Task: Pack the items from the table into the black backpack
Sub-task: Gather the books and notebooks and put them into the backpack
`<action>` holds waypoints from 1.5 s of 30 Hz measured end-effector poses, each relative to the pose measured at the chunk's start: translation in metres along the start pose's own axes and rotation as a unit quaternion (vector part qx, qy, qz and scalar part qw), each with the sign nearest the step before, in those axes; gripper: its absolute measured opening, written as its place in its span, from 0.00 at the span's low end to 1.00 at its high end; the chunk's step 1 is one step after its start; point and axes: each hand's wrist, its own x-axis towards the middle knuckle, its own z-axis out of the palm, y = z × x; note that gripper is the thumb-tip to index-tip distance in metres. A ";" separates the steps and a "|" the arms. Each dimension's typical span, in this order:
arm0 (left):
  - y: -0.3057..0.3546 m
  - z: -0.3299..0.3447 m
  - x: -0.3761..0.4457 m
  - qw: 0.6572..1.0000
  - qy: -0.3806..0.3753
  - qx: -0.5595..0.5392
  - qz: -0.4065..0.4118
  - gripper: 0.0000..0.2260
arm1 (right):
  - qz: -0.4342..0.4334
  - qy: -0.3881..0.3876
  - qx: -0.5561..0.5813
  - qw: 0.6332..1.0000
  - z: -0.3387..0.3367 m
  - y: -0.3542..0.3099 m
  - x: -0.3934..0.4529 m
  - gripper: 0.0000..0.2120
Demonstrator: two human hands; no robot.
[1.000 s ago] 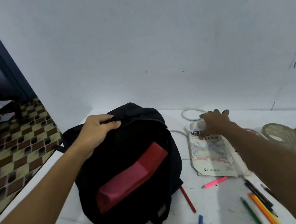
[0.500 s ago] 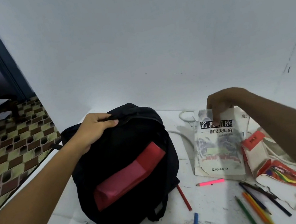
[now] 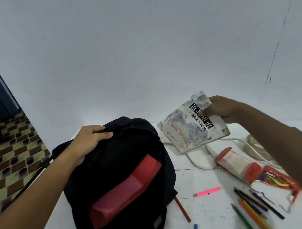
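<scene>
Right hand [image 3: 222,110] has lifted book [image 3: 191,126], apparently off table [image 3: 209,209]

You see a matt black cloth backpack [image 3: 116,178], a worn paper book [image 3: 189,128] with a creased cover, and a scuffed, smooth white tabletop [image 3: 209,209].

The backpack [image 3: 116,178] is black, its folder [image 3: 126,190] red; the floor tiles [image 3: 6,161] are checkered brown and green.
</scene>
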 end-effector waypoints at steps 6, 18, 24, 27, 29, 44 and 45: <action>-0.001 -0.001 0.002 1.000 0.000 0.001 0.002 0.04 | -0.041 0.074 0.198 0.977 0.000 0.023 -0.018 0.12; 0.003 -0.004 -0.001 0.999 0.010 0.038 0.020 0.03 | 0.091 -0.054 0.415 0.904 0.045 0.070 -0.074 0.41; 0.032 -0.011 -0.005 0.976 0.043 0.155 0.145 0.06 | 0.144 -0.117 0.398 0.898 0.118 0.073 -0.088 0.43; 0.047 -0.015 -0.007 0.947 0.058 0.233 0.212 0.08 | 0.158 -0.109 0.425 0.885 0.153 0.059 -0.092 0.27; 0.054 -0.018 -0.010 0.932 0.074 0.263 0.236 0.09 | 0.154 -0.079 0.467 0.867 0.174 0.046 -0.093 0.18; 0.068 -0.038 -0.015 0.873 0.154 0.333 0.321 0.11 | 0.123 0.161 0.516 0.832 0.342 0.005 -0.003 0.16; 0.067 -0.040 -0.014 0.874 0.156 0.329 0.323 0.11 | 0.118 0.157 0.513 0.836 0.350 0.003 0.004 0.16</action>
